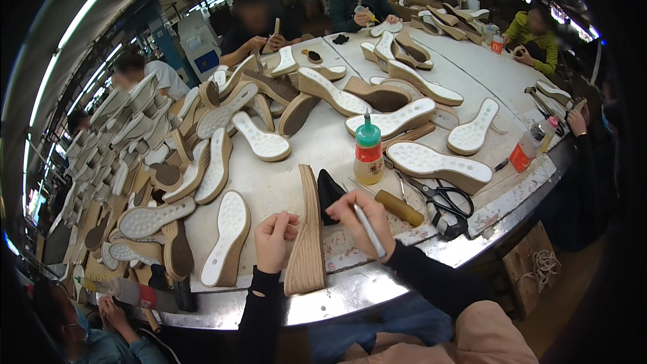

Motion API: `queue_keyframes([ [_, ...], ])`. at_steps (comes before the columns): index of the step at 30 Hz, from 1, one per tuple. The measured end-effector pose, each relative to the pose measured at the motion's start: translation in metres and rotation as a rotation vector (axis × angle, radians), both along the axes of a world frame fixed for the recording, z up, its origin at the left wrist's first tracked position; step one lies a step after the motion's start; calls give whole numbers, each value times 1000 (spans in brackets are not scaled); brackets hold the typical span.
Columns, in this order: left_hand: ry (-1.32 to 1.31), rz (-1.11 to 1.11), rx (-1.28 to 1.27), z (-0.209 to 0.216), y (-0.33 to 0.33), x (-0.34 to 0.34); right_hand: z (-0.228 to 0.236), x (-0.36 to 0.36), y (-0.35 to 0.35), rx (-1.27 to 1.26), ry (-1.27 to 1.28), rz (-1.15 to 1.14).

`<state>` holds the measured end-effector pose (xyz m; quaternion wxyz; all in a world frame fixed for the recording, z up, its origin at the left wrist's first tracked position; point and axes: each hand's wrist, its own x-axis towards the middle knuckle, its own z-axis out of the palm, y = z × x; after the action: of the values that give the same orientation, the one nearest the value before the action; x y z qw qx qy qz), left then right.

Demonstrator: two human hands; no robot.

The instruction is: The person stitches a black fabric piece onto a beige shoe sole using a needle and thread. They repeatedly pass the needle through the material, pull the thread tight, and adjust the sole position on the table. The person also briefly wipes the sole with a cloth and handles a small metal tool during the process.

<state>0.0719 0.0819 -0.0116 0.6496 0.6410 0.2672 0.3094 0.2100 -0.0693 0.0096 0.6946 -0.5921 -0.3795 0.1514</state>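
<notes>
A tan wedge shoe sole wrapped in woven rope stands on edge at the near rim of the grey metal bench, its length running away from the person. Just beyond its far end lies a small black piece of material, touching the sole's right side. To the right stand a glue bottle with a green cap and orange label, a brown wooden-handled tool and black-handled scissors, all near but apart from the sole. To the left, a white-topped wedge sole lies close beside it, and a large heap of similar white and tan soles covers the left and far bench. Further white soles lie to the right, with an orange-labelled bottle near the bench edge. Other people sit around the far side.

Both forearms, in black sleeves, enter from the lower edge and angle up toward the sole, one on each side.

The left hand is curled, fingers bent and pressed against the sole's left side, steadying it. The right hand is closed round a slim silver pen-like tool, held in a writing grip with the shaft slanting back along the wrist; its fingertips rest near the sole's upper right side, beside the black piece.
</notes>
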Motion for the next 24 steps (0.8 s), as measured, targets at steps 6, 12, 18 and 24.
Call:
queue_keyframes([
  [6,-206,210,138,-4,-35,11,-7,-65,-51,66,-451,-22],
  [12,-165,150,292,-9,-53,11,-15,-102,-60,-130,-643,-187],
  [18,-299,374,230,-1,-12,0,-7,-74,-79,-149,-340,-91],
  [24,-230,463,195,-2,18,-13,54,-17,-159,169,38,-68],
])
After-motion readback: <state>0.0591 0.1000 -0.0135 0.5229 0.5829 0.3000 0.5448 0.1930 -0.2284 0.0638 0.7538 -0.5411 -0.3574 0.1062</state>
